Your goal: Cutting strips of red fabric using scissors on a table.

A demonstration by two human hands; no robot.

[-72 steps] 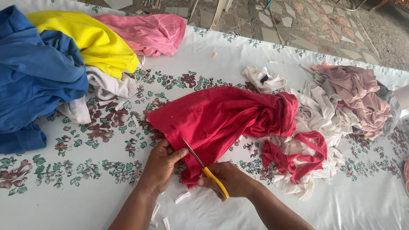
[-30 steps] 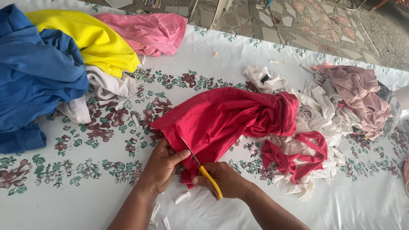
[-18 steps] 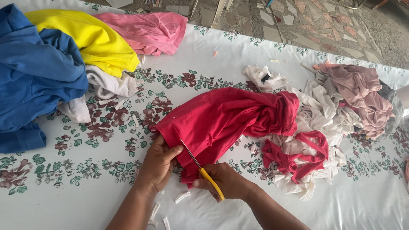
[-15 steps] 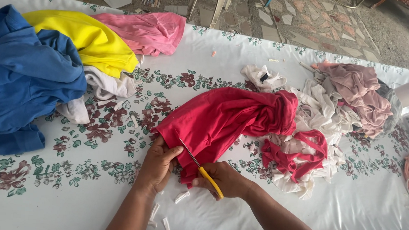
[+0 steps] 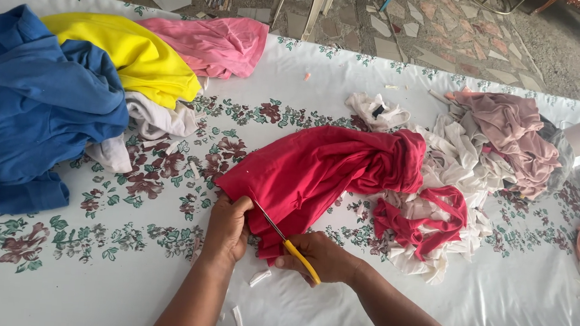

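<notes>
- My right hand point(image 5: 324, 257) is closed around the yellow-handled scissors point(image 5: 286, 242); the blades point up and left into the near edge of the red cloth point(image 5: 317, 168), and I cannot tell how far apart they stand.
- My left hand point(image 5: 226, 228) has its fingers curled down on the cloth's near-left corner, pinching and pinning it against the floral tablecloth point(image 5: 148, 241) just left of the blades.
- The red cloth lies mid-table, flat at the near-left end and bunched toward the right, where it meets a heap of white scraps point(image 5: 456, 168) and a red cut strip point(image 5: 429, 220).
- I judge the step in hand to be a cut running up from the near edge, with a narrow strip between my left hand and the blades.
- The next move, as I read it, calls for keeping the cloth taut under the left fingers, clear of the blade line.
- Far left sit a blue garment point(image 5: 31, 111), a yellow one point(image 5: 131, 56) and a pink one point(image 5: 206, 41); small white snippets point(image 5: 259, 277) lie near my wrists.
</notes>
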